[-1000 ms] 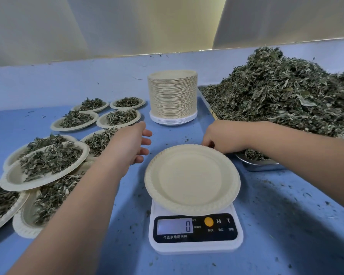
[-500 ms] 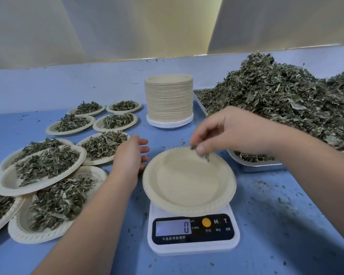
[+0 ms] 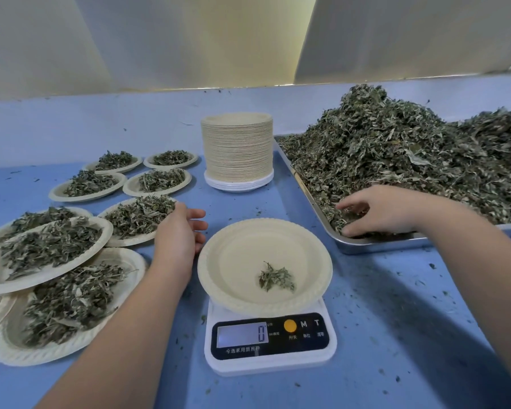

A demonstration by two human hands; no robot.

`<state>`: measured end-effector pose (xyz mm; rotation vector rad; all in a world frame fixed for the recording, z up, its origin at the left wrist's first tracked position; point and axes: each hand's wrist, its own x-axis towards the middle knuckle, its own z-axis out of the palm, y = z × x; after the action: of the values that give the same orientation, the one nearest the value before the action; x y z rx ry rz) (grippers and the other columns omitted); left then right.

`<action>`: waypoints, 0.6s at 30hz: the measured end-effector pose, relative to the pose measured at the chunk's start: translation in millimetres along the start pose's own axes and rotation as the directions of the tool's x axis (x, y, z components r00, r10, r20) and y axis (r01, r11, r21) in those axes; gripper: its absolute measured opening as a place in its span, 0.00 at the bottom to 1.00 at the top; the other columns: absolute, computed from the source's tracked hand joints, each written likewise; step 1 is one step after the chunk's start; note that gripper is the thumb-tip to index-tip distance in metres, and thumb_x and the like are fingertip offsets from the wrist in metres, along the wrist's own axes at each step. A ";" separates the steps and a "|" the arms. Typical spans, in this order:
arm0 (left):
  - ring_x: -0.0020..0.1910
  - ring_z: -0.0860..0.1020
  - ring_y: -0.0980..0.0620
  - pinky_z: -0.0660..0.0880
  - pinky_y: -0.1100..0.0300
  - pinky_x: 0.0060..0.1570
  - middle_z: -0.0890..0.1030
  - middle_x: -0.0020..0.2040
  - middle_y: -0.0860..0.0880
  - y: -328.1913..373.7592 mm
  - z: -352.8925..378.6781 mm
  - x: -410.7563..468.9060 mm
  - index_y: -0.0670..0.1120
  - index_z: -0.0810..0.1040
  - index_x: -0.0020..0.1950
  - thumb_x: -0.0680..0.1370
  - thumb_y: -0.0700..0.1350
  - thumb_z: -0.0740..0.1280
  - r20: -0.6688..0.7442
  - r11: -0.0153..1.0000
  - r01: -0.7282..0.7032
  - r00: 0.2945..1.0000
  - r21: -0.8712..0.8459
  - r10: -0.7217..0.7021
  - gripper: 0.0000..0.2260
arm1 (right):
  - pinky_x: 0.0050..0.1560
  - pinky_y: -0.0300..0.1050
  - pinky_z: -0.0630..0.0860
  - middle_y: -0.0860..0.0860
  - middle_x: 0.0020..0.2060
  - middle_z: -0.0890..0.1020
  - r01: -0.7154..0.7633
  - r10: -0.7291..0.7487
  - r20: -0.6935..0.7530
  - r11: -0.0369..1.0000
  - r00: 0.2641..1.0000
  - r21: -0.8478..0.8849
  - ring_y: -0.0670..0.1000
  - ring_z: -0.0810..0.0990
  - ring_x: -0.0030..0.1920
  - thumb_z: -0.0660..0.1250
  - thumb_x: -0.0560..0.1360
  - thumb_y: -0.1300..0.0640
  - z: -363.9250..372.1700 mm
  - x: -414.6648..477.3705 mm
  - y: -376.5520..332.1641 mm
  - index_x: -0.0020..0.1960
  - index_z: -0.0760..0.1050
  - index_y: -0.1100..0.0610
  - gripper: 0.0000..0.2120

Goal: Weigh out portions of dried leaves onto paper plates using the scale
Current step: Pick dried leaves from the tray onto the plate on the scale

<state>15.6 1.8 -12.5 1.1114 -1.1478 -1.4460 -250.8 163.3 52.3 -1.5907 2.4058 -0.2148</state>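
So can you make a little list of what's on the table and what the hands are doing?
Scale: display reads 0
Plate on scale: a small pinch of leaves
Left hand: open, beside that plate
Right hand: on the leaf pile in the metal tray
Empty plates: one tall stack at the back
Filled plates: several, on the left

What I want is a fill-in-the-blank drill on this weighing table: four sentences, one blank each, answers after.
1. The scale shows ____ on its display.
2. The plate on the scale holds a small clump of dried ____.
3. The right hand reaches into the metal ____.
4. The left hand, beside that plate, holds ____.
Missing words: 0; leaves; tray; nothing.
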 end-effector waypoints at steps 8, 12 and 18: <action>0.25 0.69 0.53 0.65 0.59 0.27 0.76 0.34 0.48 -1.2 -3.3 -0.8 0.45 0.78 0.44 0.84 0.54 0.52 0.038 0.999 -0.026 0.999 0.026 0.025 0.21 | 0.47 0.46 0.78 0.47 0.47 0.84 0.106 -0.113 -0.068 0.989 0.991 -0.100 0.52 0.81 0.45 0.73 0.69 0.55 18.3 14.1 -8.3 0.53 0.82 0.44 0.14; 0.26 0.69 0.52 0.66 0.58 0.29 0.76 0.33 0.48 -1.8 -3.3 -0.4 0.44 0.78 0.43 0.84 0.54 0.53 0.046 0.999 -0.027 0.999 0.018 0.027 0.21 | 0.25 0.33 0.64 0.41 0.36 0.77 0.103 -0.116 -0.208 0.992 0.971 -0.073 0.39 0.72 0.27 0.75 0.70 0.51 13.4 14.8 -5.2 0.45 0.82 0.44 0.06; 0.26 0.69 0.52 0.65 0.57 0.30 0.76 0.32 0.48 -2.1 -3.9 -0.7 0.44 0.79 0.43 0.84 0.54 0.53 0.056 0.999 -0.038 0.998 0.014 0.037 0.21 | 0.18 0.32 0.61 0.41 0.18 0.74 0.129 -0.060 -0.401 0.980 0.914 0.148 0.41 0.70 0.18 0.72 0.72 0.52 12.1 10.6 -2.4 0.44 0.81 0.47 0.01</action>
<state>19.3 2.3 -15.0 1.0606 -1.2147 -1.4497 -249.2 152.9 40.1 -1.7178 2.5052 -0.8142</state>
